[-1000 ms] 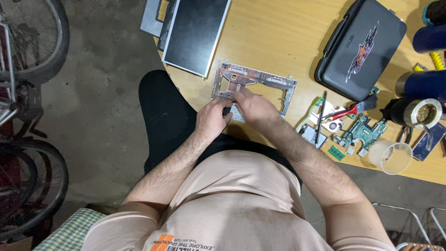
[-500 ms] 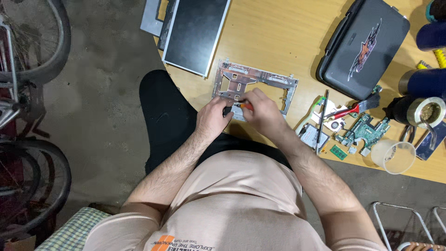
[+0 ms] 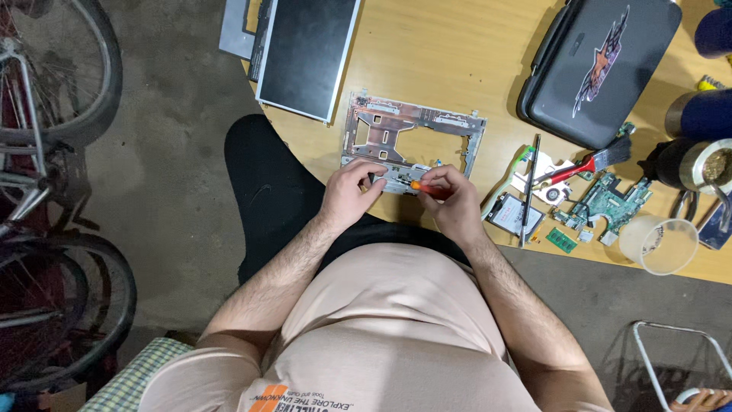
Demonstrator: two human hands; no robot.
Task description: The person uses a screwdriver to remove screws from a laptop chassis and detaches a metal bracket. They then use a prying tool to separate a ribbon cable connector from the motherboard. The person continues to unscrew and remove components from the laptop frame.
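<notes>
Metal frame [image 3: 412, 137] flat at near edge of wooden table [image 3: 442, 53], left hand [image 3: 352, 192] fingers pressed on its front rail, right hand [image 3: 450, 200] pinching orange-handled screwdriver [image 3: 424, 188], black screen panel [image 3: 309, 53] beside frame, circuit board [image 3: 610, 200], plastic cup [image 3: 659, 246] to the right

Both hands meet at the near edge of a metal frame [image 3: 412, 141] on the tabletop [image 3: 442, 61]. The left hand [image 3: 351, 192] steadies the frame; the right hand [image 3: 451, 200] grips an orange screwdriver [image 3: 422, 186].
</notes>
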